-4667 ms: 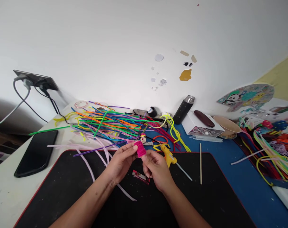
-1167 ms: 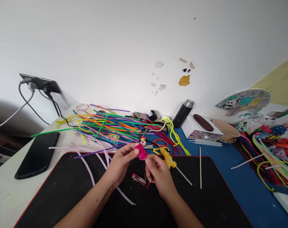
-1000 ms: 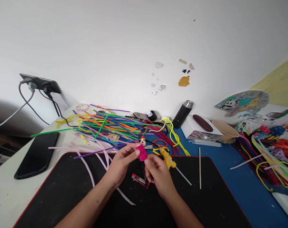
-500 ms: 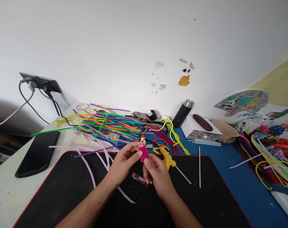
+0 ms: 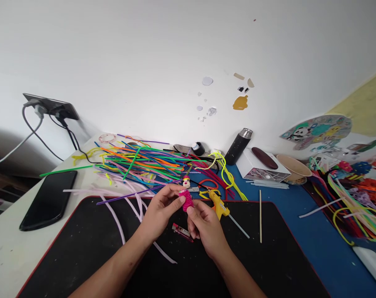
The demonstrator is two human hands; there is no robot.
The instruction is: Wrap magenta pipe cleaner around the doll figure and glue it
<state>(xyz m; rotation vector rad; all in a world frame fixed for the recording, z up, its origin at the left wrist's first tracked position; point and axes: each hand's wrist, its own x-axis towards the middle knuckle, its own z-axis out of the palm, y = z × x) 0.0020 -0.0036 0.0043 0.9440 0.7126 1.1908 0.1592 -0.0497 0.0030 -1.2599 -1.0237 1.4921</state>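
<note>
Above the black mat, a bright pink coil of pipe cleaner (image 5: pixel 185 201) is held between both hands. My left hand (image 5: pixel 163 207) pinches its upper left side with thumb and fingers. My right hand (image 5: pixel 204 221) grips its lower right end, the fingers curled beneath. Just beyond the coil is a small doll-like head (image 5: pixel 186 181) with a pink and yellow top; whether it touches the coil I cannot tell. A red lighter (image 5: pixel 182 231) lies on the mat below the hands. To the right rests a yellow glue gun (image 5: pixel 219 205) with a glue stick in its back.
Many coloured pipe cleaners (image 5: pixel 144 161) are heaped at the back left. A phone (image 5: pixel 49 200) lies at the left. Behind stand a black flask (image 5: pixel 239 147) and a white box (image 5: pixel 262 167). A wooden stick (image 5: pixel 260 216) lies on the mat's right side.
The pink coil has turned or tilted very slightly in my fingers. Both hands keep the same grip, and the view has shifted a little.
</note>
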